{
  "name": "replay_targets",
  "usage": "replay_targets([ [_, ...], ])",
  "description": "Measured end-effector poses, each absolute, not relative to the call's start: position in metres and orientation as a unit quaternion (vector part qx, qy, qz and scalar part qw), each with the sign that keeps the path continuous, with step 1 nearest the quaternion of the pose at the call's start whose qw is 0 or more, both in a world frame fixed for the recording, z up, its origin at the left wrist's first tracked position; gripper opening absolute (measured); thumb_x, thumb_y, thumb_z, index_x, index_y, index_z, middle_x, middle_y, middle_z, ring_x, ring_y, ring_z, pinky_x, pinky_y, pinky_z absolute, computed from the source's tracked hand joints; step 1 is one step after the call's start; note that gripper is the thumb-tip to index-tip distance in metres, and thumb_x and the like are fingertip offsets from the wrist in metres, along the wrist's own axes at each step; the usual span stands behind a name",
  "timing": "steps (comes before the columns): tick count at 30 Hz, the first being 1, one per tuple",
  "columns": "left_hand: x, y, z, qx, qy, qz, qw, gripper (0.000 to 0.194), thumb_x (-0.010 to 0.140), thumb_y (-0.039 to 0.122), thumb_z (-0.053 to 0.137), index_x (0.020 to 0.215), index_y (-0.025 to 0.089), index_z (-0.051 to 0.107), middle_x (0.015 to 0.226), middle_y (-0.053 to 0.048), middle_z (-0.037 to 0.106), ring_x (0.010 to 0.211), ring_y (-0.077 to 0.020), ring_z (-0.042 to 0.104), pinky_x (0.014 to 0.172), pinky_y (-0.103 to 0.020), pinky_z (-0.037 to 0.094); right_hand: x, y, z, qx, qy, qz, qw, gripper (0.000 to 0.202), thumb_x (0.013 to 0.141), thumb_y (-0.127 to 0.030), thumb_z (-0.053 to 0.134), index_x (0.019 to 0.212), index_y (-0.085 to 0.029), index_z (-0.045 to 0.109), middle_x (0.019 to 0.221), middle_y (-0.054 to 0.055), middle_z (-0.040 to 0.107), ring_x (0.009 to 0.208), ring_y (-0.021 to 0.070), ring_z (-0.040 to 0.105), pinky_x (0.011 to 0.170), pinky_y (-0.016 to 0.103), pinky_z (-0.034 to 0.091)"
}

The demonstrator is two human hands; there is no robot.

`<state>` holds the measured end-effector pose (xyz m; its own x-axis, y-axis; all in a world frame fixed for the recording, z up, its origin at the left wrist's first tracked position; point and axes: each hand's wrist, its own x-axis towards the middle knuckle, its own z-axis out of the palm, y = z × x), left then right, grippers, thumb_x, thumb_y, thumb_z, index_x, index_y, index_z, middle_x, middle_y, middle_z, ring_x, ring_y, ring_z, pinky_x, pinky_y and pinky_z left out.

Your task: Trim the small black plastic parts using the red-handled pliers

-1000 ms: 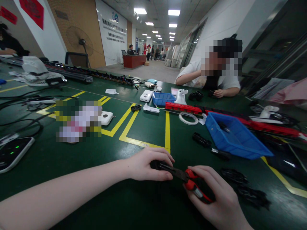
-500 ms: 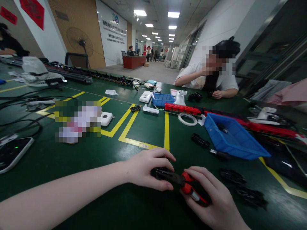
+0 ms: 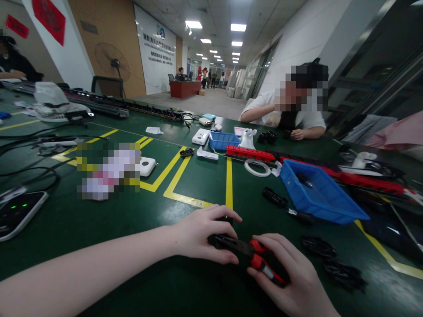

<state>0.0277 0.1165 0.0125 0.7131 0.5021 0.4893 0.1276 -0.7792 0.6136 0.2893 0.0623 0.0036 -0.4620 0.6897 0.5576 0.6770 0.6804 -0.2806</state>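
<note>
My right hand point(image 3: 287, 273) is closed around the red and black handles of a pair of pliers point(image 3: 243, 248). The dark jaws point left, into the curve of my left hand point(image 3: 205, 233). The left fingers and thumb bend around the jaws, and a bit of something black shows behind the forefinger. Most of that black piece is hidden, so its kind cannot be told. Both hands are low over the green table point(image 3: 158, 281). To the right of the pliers lie black cable bundles point(image 3: 343, 273).
A blue bin point(image 3: 324, 193) with a dark piece inside stands at right, black cylindrical parts point(image 3: 276, 197) beside it. Behind are a white ring point(image 3: 257, 167), a red strip point(image 3: 249, 153) and a smaller blue tray point(image 3: 224, 141). A person point(image 3: 300, 101) sits across the table.
The hands and pliers hold almost the same pose; the view has tilted slightly. The device at the left edge now shows two green lights instead of one.
</note>
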Motion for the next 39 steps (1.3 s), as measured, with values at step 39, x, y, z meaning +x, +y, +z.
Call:
replay_targets([
  [39, 0.0288, 0.1142, 0.0115, 0.836, 0.210, 0.434, 0.264, 0.017, 0.083, 0.030, 0.075, 0.093, 0.016, 0.072, 0.122, -0.011, 0.061, 0.111, -0.0219, 0.061, 0.094, -0.035, 0.050, 0.2931, 0.0652, 0.0028, -0.412, -0.849, -0.008, 0.332, 0.036, 0.086, -0.038, 0.069, 0.118, -0.024, 0.059, 0.103, 0.007, 0.069, 0.089, 0.0213, 0.070, 0.072, 0.030, 0.059],
])
